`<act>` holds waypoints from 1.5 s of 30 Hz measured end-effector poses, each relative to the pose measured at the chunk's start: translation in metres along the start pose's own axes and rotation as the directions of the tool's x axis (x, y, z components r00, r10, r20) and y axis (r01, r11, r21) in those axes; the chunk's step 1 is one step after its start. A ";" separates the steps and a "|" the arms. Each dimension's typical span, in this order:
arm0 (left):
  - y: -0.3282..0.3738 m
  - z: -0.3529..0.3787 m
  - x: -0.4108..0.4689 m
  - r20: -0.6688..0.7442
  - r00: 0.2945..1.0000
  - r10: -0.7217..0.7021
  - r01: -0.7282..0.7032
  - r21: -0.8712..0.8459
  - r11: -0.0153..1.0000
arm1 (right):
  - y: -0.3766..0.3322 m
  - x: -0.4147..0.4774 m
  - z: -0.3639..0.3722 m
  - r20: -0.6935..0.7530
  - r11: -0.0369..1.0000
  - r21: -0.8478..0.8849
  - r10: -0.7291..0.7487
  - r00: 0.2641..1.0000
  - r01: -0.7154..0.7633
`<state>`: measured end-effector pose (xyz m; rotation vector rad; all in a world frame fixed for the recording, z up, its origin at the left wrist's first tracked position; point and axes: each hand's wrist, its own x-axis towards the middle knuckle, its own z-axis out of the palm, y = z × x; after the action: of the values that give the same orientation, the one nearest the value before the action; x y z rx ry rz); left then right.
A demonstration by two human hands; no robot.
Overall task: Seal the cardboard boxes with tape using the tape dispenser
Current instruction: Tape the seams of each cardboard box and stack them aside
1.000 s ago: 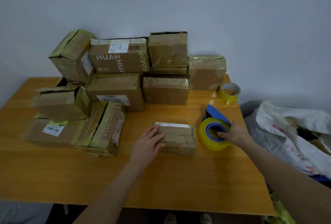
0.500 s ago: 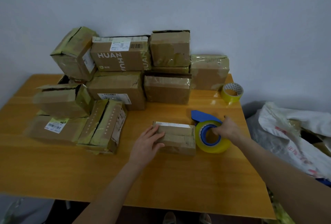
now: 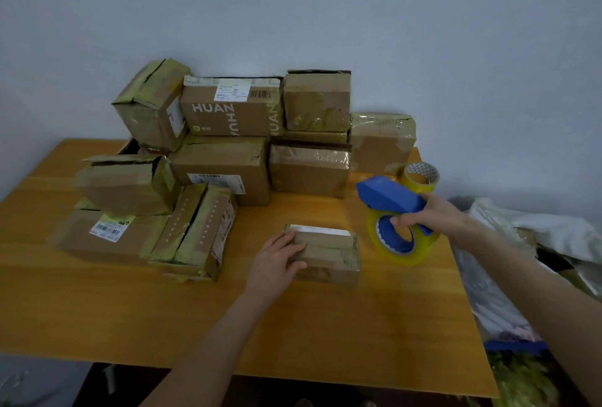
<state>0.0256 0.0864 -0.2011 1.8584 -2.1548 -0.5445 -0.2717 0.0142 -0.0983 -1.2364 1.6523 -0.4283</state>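
A small flat cardboard box (image 3: pixel 329 255) lies on the wooden table (image 3: pixel 325 325) in front of me. My left hand (image 3: pixel 277 263) grips its left end, thumb on the near side and fingers over the top. Just right of the box, my right hand (image 3: pixel 433 216) holds the blue tape dispenser (image 3: pixel 387 198) with its yellow tape roll (image 3: pixel 400 240) lifted off the table. My fingers curl round the dispenser's handle. The dispenser hangs beside the box without touching it.
A pile of several taped cardboard boxes (image 3: pixel 224 159) fills the back and left of the table against the wall. A spare yellow tape roll (image 3: pixel 420 175) stands at the back right. White plastic bags (image 3: pixel 537 244) lie beyond the table's right edge.
My right hand has gripped the dispenser and raised it off the table, tilting its blue body up. My left hand stays on the small box.
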 end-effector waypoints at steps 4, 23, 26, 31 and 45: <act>0.000 0.002 -0.002 -0.019 1.000 -0.016 0.014 -0.081 0.997 | -0.043 -0.017 0.003 0.161 0.984 -0.107 -0.127 0.979 0.145; 0.016 -0.063 0.025 0.356 0.861 -0.362 0.466 -0.838 0.283 | -0.043 -0.006 0.062 0.344 0.886 -0.319 -0.223 0.912 0.337; 0.013 -0.063 0.027 0.317 0.867 -0.384 0.434 -0.859 0.270 | -0.044 -0.004 0.060 0.354 0.872 -0.337 -0.233 0.906 0.356; 0.012 -0.059 0.027 0.264 0.848 -0.460 0.437 -0.839 0.323 | -0.047 -0.003 0.066 0.342 0.827 -0.396 -0.270 0.900 0.398; -0.024 -0.042 0.012 0.147 0.744 -0.652 0.455 -0.826 0.333 | -0.068 -0.013 0.057 0.362 0.627 -0.644 -0.256 0.896 0.439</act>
<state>0.0627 0.0663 -0.1740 1.8405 -0.7062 -1.1815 -0.1878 0.0121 -0.0672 -2.1327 1.3858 0.1850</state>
